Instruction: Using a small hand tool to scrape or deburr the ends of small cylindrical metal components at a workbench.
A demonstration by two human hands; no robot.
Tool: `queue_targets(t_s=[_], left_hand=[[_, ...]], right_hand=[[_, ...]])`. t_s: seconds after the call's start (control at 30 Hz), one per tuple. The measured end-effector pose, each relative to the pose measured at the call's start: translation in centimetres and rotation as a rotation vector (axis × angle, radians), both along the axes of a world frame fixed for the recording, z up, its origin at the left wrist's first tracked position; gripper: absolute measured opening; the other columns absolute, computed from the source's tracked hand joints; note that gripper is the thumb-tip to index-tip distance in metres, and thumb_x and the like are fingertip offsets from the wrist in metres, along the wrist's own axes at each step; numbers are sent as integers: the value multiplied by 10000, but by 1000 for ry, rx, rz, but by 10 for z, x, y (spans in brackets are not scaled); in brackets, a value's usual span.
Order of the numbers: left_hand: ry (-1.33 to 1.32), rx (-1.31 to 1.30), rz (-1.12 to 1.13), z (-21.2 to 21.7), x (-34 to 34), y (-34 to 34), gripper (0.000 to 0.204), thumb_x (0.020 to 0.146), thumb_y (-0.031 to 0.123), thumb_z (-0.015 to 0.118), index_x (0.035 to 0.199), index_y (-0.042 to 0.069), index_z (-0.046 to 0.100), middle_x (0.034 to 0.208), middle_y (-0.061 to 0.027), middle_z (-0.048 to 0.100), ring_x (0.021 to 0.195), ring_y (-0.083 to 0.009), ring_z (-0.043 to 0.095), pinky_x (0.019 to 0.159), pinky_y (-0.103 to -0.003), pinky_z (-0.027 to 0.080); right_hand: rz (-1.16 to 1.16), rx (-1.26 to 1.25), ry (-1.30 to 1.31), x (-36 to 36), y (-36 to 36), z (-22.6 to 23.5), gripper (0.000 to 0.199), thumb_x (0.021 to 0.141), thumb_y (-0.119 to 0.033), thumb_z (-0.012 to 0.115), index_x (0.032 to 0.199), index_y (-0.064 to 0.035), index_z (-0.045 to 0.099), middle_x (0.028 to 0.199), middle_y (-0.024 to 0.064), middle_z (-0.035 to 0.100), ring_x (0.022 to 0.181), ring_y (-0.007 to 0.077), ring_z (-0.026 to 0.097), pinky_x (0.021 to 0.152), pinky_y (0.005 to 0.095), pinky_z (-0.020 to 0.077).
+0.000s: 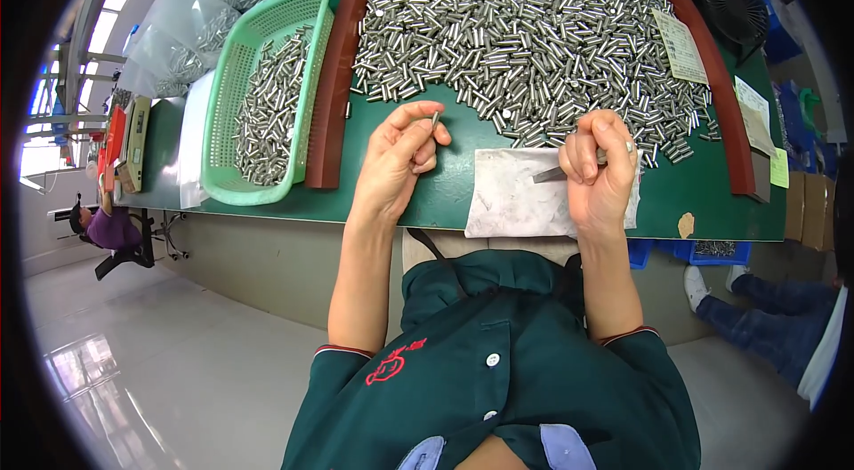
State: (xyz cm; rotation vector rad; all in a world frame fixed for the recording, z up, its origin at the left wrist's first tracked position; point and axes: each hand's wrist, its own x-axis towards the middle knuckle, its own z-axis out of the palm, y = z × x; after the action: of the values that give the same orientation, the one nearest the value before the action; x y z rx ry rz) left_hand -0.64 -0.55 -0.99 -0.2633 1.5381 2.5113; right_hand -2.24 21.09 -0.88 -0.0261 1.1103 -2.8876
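Up front, the left hand pinches one small metal pin at its fingertips, above the table's near edge. Beside it, the right hand grips a dark blade and another pin over a grey cloth. Behind lies the pin heap; a green basket stands left.

One green basket (countless pins)

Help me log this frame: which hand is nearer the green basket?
Left. The left hand hovers just right of the green basket, pinching a small metal pin; the right hand is farther right, over the grey cloth.
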Motion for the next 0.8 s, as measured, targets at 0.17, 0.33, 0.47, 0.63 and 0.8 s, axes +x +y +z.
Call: queue_targets(t_s=[0.17, 0.33, 0.47, 0.63, 0.8], left_hand=[[-17, 5, 24, 4, 1, 3, 183, 856, 51, 445, 1028, 23, 503, 738, -76, 549, 485, -29, 308, 427, -173, 241], [-22, -5, 21, 2, 1, 1, 180, 853, 47, 454, 1027, 23, 495, 728, -80, 555, 476, -30, 308, 421, -175, 242], [-19, -1, 30, 1, 1, 1, 159, 846, 39, 466, 1004, 29, 479, 717, -89, 559, 464, -31, 308, 412, -176, 240], [-11, -12, 24, 3, 1, 2, 150, 847, 51, 474, 997, 38, 472, 714, -88, 543, 469, -28, 302, 418, -165, 240], [7, 13, 41, -1, 1, 2, 148, 835, 38, 490, 971, 65, 437, 679, -74, 509, 458, -28, 283, 410, -170, 215]], right_hand=[[2, 1, -1, 0, 0, 0, 137, 829, -103, 464, 767, 1, 529, 444, -26, 351, 376, 39, 250, 376, 202, 196], [1, 3, -2, 0, -1, 0, 134, 828, -99, 462, 765, 0, 527, 446, -28, 348, 377, 37, 252, 375, 201, 190], [1, 6, -5, 0, -1, 0, 134, 828, -99, 462, 763, 0, 525, 448, -28, 348, 379, 36, 252, 374, 200, 188], [-3, 9, 0, -1, 0, 2, 134, 827, -100, 465, 760, 0, 523, 450, -29, 350, 381, 37, 257, 374, 199, 195], [1, 19, -9, 0, 0, 2, 137, 831, -101, 457, 744, -6, 505, 454, -32, 344, 382, 37, 257, 376, 199, 198]])
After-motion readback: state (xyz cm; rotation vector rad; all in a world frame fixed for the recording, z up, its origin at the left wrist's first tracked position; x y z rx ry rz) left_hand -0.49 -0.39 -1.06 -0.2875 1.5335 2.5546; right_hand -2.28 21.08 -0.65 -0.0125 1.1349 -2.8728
